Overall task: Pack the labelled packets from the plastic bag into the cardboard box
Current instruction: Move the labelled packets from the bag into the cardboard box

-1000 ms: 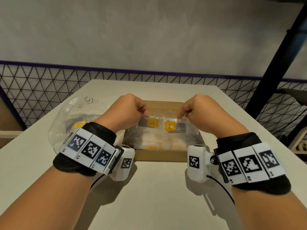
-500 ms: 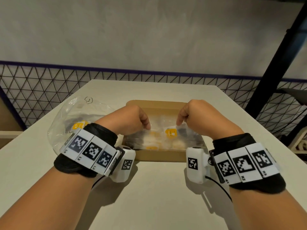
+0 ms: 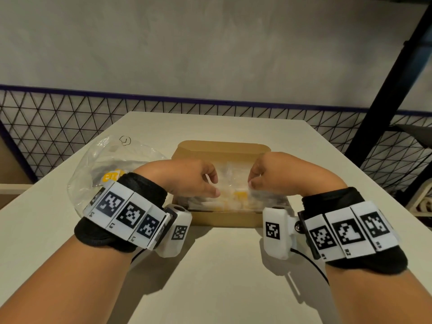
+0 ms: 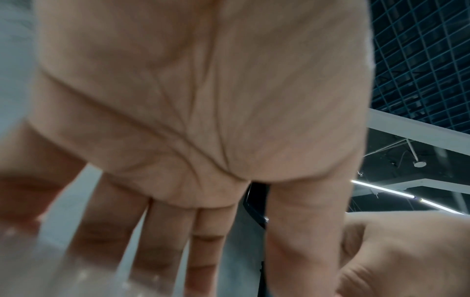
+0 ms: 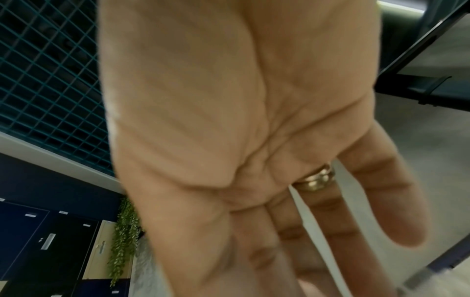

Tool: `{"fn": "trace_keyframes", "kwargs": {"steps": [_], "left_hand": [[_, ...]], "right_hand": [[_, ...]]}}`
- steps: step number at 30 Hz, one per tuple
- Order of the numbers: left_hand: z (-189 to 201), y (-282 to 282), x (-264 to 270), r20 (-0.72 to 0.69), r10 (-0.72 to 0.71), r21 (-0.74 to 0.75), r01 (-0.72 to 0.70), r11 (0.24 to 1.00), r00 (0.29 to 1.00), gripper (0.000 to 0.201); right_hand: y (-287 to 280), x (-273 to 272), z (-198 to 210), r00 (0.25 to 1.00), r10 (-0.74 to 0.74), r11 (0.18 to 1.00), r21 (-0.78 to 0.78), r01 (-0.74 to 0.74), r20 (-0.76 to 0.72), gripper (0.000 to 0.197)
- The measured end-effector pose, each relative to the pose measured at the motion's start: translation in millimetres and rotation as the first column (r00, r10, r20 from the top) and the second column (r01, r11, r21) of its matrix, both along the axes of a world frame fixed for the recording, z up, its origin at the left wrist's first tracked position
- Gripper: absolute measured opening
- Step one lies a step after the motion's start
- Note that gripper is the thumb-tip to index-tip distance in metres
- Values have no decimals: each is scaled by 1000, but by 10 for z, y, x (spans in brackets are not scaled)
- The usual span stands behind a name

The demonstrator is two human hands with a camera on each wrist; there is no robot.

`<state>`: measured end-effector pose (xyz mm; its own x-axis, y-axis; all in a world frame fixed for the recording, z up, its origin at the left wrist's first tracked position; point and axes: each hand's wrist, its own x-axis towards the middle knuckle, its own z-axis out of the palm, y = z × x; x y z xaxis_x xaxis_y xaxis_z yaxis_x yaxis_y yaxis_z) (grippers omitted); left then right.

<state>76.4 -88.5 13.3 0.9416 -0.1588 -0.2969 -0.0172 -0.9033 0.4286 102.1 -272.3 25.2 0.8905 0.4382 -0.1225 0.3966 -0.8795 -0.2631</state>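
A brown cardboard box (image 3: 223,146) stands mid-table and holds several clear packets (image 3: 233,198) with yellow labels. My left hand (image 3: 211,185) and right hand (image 3: 253,181) hang over the box, wrists bent, fingers pointing down onto the packets. In the left wrist view my left hand (image 4: 203,120) has straight fingers (image 4: 157,241) reaching clear plastic at the lower left. The right wrist view shows my right hand (image 5: 229,120) with straight, spread fingers (image 5: 396,211). To the left of the box lies the clear plastic bag (image 3: 98,164), a yellow-labelled packet (image 3: 111,177) inside it.
The white table (image 3: 210,277) runs from the box toward me. A black wire-mesh fence (image 3: 58,127) borders the table's far and left sides, and a dark slanted post (image 3: 392,90) stands at the right.
Both hands have come down from above the box into it, lowering the clear packets they held up by the top edge. The packets now lie in the box under straight fingers.
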Motion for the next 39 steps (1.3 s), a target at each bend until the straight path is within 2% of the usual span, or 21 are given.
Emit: {"fn": "trace_keyframes", "kwargs": {"steps": [4, 7, 11, 13, 17, 22, 25, 30, 34, 39], "left_hand": [[26, 2, -16, -52, -5, -19, 4, 1000, 999, 48], [-1, 10, -7, -21, 18, 12, -17, 1000, 1000, 67], [-53, 2, 8, 72, 44, 105, -51, 993, 996, 82], [-72, -9, 10, 100, 39, 140, -53, 989, 994, 89], [-85, -17, 8, 107, 15, 194, -36, 980, 994, 90], [-85, -34, 9, 127, 12, 183, -36, 983, 992, 63], [-102, -29, 15, 147, 7, 183, -34, 983, 989, 59], [-111, 7, 29, 245, 10, 167, -52, 985, 970, 63], [-112, 14, 45, 282, 20, 161, -67, 985, 959, 71], [-105, 25, 34, 244, 23, 171, -66, 983, 969, 77]], "right_hand": [[6, 5, -6, 999, -20, 999, -44, 18, -49, 24], [-1, 27, -9, 999, -19, 1000, -15, 19, -32, 34], [5, 18, -32, 994, 15, 996, -89, -24, -105, 98], [34, -2, -63, 991, 12, 985, -167, -35, -136, 109], [62, -22, -79, 994, -19, 968, -252, -9, -106, 99], [87, -16, -87, 990, -34, 979, -202, 7, -134, 88], [85, -5, -107, 990, -35, 983, -183, 10, -136, 81], [33, -5, -122, 996, -57, 983, -177, 44, -70, 78], [21, 52, -166, 994, -70, 985, -154, 82, 86, 61], [4, 38, -111, 996, -73, 987, -139, 78, 45, 65]]}}
